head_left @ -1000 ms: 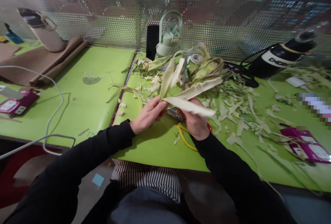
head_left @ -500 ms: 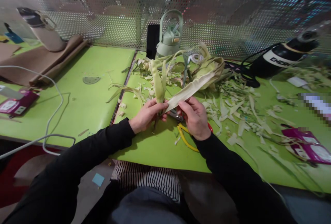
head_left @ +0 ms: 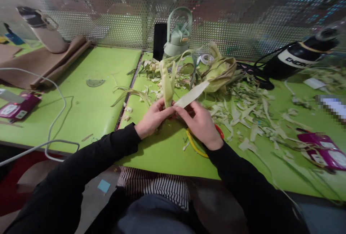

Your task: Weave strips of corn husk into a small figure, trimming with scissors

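My left hand (head_left: 152,119) is closed around the base of an upright bundle of corn husk (head_left: 167,86), whose pale green leaves stick up above the fingers. Close against it, my right hand (head_left: 200,125) pinches the lower end of a flat, pale corn husk strip (head_left: 192,95). The strip slants up to the right, and the thumbs of both hands meet at its base. Scissors with one yellow handle (head_left: 195,148) and one red handle (head_left: 219,131) lie under my right hand, their blades hidden.
Beyond my hands lies a big husk clump (head_left: 220,70) among many husk scraps (head_left: 251,115). A green bottle (head_left: 175,44) and a dark phone (head_left: 160,41) stand by the mesh screen. On the right are a black bottle (head_left: 294,59) and a purple box (head_left: 323,150); a white cable (head_left: 58,118) crosses the left.
My right hand has moved left along the husk strip to its base, meeting my left hand. The strip's lower end is now covered by the fingers.
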### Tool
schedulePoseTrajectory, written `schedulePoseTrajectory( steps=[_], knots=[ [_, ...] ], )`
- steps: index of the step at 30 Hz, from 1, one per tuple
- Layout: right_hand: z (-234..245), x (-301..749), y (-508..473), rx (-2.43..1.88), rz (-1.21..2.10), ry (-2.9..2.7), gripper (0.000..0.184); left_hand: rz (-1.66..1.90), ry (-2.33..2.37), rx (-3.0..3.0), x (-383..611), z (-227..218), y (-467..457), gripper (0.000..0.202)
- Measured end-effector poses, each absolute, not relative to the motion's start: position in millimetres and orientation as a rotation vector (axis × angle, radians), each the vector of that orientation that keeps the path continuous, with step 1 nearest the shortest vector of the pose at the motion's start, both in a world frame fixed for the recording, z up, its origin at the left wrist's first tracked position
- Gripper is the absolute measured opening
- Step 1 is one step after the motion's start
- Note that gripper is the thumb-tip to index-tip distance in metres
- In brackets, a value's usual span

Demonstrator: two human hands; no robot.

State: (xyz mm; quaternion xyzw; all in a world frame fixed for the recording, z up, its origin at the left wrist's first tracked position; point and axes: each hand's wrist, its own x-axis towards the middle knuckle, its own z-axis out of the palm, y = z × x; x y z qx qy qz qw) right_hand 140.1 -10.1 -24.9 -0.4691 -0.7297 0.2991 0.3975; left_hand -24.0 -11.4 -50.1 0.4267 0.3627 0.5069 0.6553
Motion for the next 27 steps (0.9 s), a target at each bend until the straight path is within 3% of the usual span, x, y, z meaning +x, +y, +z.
schedulePoseTrajectory(
  steps=[3, 9, 16, 22, 27],
  knots=[
    [-27, 139, -12, -1.206, 0.659, -1.819, 0.026, 1.127, 0.956, 1.011, -27, -46, -14, 0.023],
    [-23, 141, -13, -1.203, 0.457, -1.837, 0.027, 1.613, 1.023, 1.502, -41, -20, -19, 0.019],
    [-24, 137, -17, -1.052, 0.365, -1.976, 0.019, 1.228, 1.036, 1.499, -38, -26, -11, 0.016],
    [-21, 137, -14, -1.081, 0.414, -2.015, 0.015, 1.190, 0.996, 1.439, -41, -27, -8, 0.012],
    [-25, 137, -16, -1.161, 0.392, -2.013, 0.022, 1.126, 1.040, 1.476, -39, -34, -9, 0.013]
  ],
)
